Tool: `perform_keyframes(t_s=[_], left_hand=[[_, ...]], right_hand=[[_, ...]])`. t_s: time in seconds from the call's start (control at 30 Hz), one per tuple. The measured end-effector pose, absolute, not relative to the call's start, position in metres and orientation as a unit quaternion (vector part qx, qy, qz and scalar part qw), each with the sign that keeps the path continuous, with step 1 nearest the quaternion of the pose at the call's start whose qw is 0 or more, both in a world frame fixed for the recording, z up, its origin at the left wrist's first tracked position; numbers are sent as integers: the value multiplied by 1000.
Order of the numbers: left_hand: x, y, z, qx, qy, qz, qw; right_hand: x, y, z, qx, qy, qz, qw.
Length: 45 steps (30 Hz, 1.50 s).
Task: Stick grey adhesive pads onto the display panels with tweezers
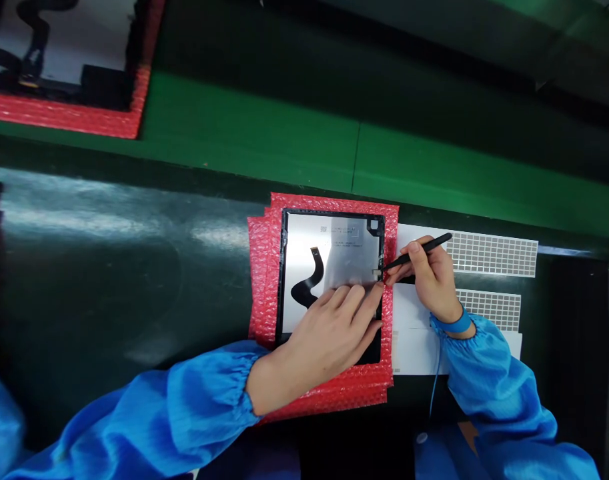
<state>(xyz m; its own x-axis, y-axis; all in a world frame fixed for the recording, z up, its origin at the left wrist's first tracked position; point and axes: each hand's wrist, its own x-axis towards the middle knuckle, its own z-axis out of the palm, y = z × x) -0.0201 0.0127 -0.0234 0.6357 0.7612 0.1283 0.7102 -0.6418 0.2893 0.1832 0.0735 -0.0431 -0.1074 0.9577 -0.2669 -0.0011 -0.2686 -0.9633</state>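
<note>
A tablet-sized display panel (344,263) with a silvery back and black frame lies on red bubble wrap (264,267). From its left part rises a wavy black flex cable (317,273). My left hand (329,327) rests across the panel's lower part, fingers stretched toward the right edge, covering the area beneath. In my right hand (431,280) I grip slim black tweezers (429,247). Their tip points at a small pale tab (377,272) on the panel's right edge, close to my left index fingertip. Whether the tip grips the tab is too small to tell.
White sheets with grids of small labels (494,253) lie right of the panel, partly under my right hand. Another panel on red wrap (69,110) sits at the upper left, on a green surface (244,133). A blue wrist strap (457,323) trails a cord.
</note>
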Motion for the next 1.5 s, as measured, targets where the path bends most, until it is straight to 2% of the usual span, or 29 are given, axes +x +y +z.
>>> perform_keyframes(t_s=[0.8,1.03,1.2,1.33,1.43,1.5], left_hand=[[-16,16,-21,893,425,97,113],[-17,17,-22,888,428,97,133],[-19,22,-20,878,442,78,163],[-19,18,-15,879,439,124,139],[-16,-4,-10,908,358,187,113],[-13,-23,-8,934,293,165,121]], right_hand=[[184,73,-47,-541,-465,579,394],[198,68,-17,-539,-463,541,450],[229,19,9,-551,-460,486,499],[242,-35,-4,-579,-473,503,433],[240,-66,-19,-599,-480,513,385],[236,-80,-26,-608,-479,515,368]])
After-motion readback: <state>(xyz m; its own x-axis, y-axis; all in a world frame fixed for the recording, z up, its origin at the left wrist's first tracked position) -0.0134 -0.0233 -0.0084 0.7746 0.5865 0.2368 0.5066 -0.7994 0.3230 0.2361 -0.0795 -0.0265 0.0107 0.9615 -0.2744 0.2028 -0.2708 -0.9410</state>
